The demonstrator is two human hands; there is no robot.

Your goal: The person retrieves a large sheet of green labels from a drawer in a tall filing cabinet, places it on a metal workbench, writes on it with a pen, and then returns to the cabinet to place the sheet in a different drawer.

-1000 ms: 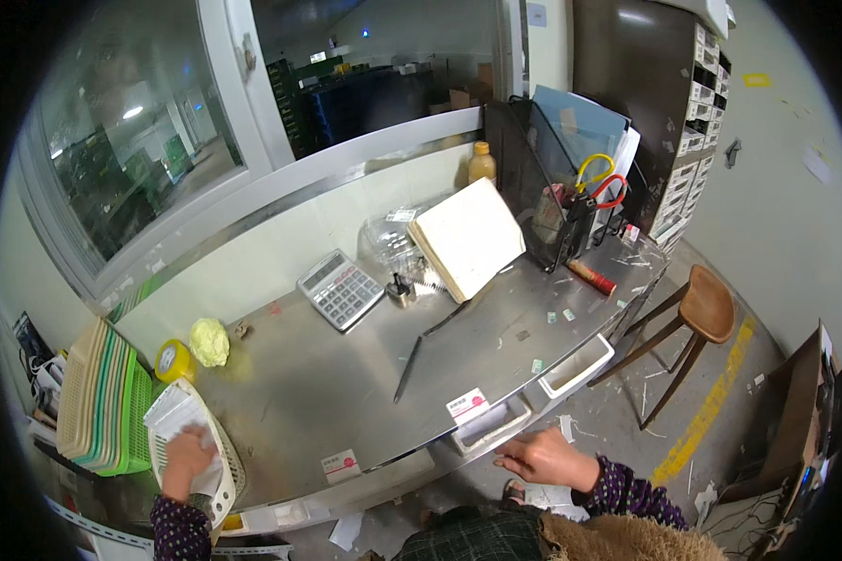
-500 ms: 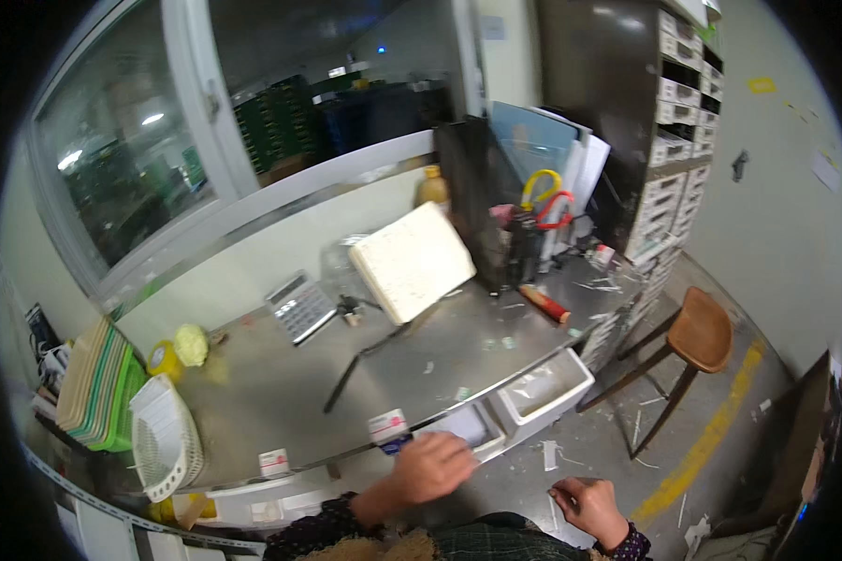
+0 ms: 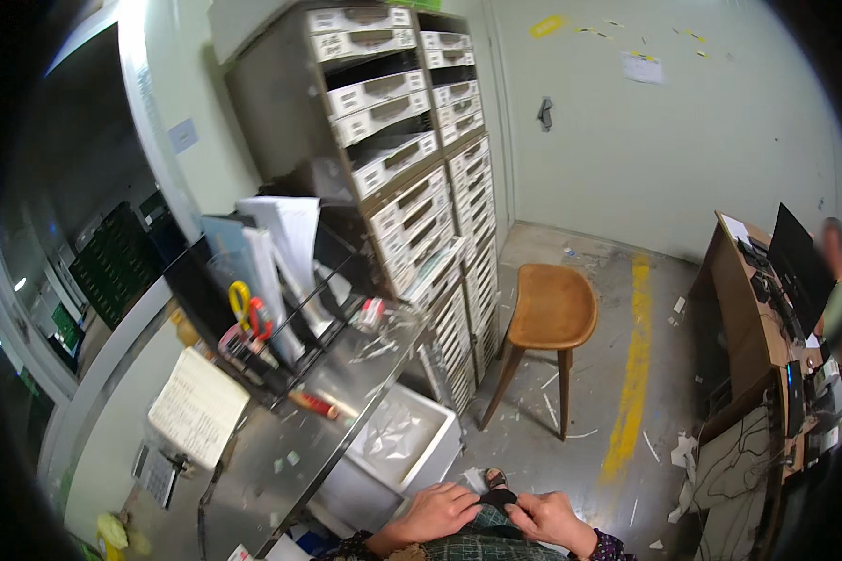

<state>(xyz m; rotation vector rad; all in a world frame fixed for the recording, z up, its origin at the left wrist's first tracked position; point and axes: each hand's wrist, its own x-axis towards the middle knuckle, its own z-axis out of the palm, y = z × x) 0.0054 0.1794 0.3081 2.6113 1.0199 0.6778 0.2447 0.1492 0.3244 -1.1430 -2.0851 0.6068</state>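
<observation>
Low in the picture, my left hand point(image 3: 438, 512) and my right hand point(image 3: 549, 520) are close together in front of my body. A small black piece point(image 3: 499, 497), soft-looking and perhaps cloth, stretches between their fingertips. Both hands are closed, each pinching one end of it. Its exact kind cannot be made out. Behind it lies the green checked cloth point(image 3: 482, 524) over my lap. Just beyond the hands one foot in a sandal point(image 3: 495, 479) shows on the floor. The open white drawer point(image 3: 421, 438), with clear plastic in it, is the nearest thing ahead of my left hand.
A wooden stool point(image 3: 552, 306) stands ahead, beside a cabinet of white drawers point(image 3: 412, 215). On the metal table point(image 3: 262, 458) at left are an open notebook point(image 3: 199, 404), a calculator point(image 3: 155, 475) and scissors point(image 3: 250, 309). Another person point(image 3: 834, 280) sits by a desk point(image 3: 734, 327) at far right.
My view has swung to the right, toward the stool and the desk. My hands, apart before, have come together, and the black piece now shows between them.
</observation>
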